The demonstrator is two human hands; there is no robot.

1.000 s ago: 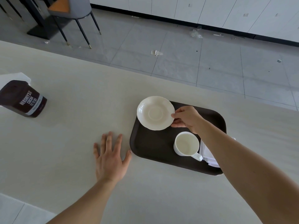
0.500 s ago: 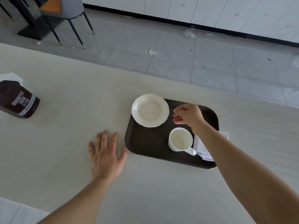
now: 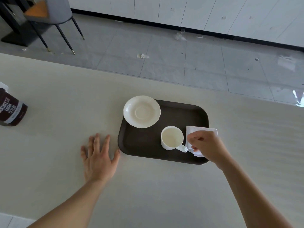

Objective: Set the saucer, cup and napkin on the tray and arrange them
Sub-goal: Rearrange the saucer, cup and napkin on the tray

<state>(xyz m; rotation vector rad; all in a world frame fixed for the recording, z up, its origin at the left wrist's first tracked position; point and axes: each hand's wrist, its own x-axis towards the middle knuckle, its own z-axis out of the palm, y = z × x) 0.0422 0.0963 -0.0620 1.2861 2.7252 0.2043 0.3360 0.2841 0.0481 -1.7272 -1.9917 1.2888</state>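
A dark brown tray (image 3: 181, 112) lies on the cream table. A white saucer (image 3: 141, 111) rests on the tray's far left corner, overhanging the rim. A white empty cup (image 3: 172, 137) stands on the tray near its front, handle toward the right. A folded white napkin (image 3: 201, 129) lies at the tray's right edge, partly over the rim. My right hand (image 3: 207, 146) is over the napkin, fingers curled and touching it beside the cup handle. My left hand (image 3: 98, 157) lies flat on the table, fingers spread, thumb touching the tray's left front corner.
A brown cocoa container (image 3: 9, 111) lies on the table at the far left. Beyond the table's far edge is grey tiled floor with paper scraps (image 3: 142, 56), a chair (image 3: 54, 18) at the back left and white cabinets along the wall.
My right hand let go of the saucer, which stayed on the tray's far left corner, and moved right and toward me onto the napkin. My left hand stayed flat.
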